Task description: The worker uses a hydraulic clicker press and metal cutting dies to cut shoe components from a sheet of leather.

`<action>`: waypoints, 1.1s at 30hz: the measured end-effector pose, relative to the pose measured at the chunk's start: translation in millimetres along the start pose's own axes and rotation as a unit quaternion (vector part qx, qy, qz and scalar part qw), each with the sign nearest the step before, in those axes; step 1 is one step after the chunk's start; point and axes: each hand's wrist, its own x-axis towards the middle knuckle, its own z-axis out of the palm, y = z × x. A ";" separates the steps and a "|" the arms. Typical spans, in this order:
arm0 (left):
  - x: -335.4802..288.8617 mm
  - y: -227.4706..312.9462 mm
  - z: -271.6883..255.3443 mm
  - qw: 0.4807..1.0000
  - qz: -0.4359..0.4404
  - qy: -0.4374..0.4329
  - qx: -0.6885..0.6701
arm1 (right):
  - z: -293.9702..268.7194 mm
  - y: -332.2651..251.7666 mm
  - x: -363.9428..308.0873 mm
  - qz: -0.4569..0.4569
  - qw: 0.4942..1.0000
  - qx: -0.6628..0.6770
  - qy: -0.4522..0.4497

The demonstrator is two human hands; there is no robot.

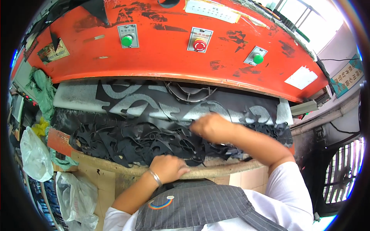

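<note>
A black sheet with curved cut-outs lies on the pale cutting board under the red machine. On its far part rests a curved metal cutting die. Tangled black offcuts heap along the near side. My right hand, smeared by motion, is over the near edge of the sheet, above the offcuts; its fingers cannot be made out. My left hand is curled at the front of the heap, by the padded front ledge. Whatever lies within its fingers is hidden.
The red machine front spans the far side, with two green buttons and a red stop button. Plastic bags hang at the left. A metal bracket juts out at the right.
</note>
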 end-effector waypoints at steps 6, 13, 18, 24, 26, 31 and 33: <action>94.7 -51.7 24.8 0.931 0.044 0.357 0.060 | 35.3 82.7 131.5 -0.258 0.936 -0.166 0.175; 112.5 -72.3 36.4 0.940 0.038 0.329 0.083 | 3.2 124.1 149.6 -0.382 0.908 -0.129 0.113; 116.8 -76.9 21.3 0.939 0.034 0.336 0.065 | -127.5 135.5 47.6 -0.038 0.939 -0.298 0.170; 163.3 -92.5 -7.6 0.915 -0.018 0.399 -0.065 | -18.0 184.0 -60.1 0.298 0.908 0.085 0.282; 171.9 -108.6 -10.4 0.915 -0.018 0.402 -0.042 | 11.3 172.6 -61.4 0.387 0.866 0.150 0.279; 198.1 -117.6 -17.7 0.927 -0.010 0.375 -0.019 | 34.8 193.4 -59.3 0.421 0.859 0.147 0.252; 203.2 -119.5 -19.4 0.926 -0.002 0.378 -0.002 | 42.6 200.9 -58.9 0.422 0.860 0.153 0.241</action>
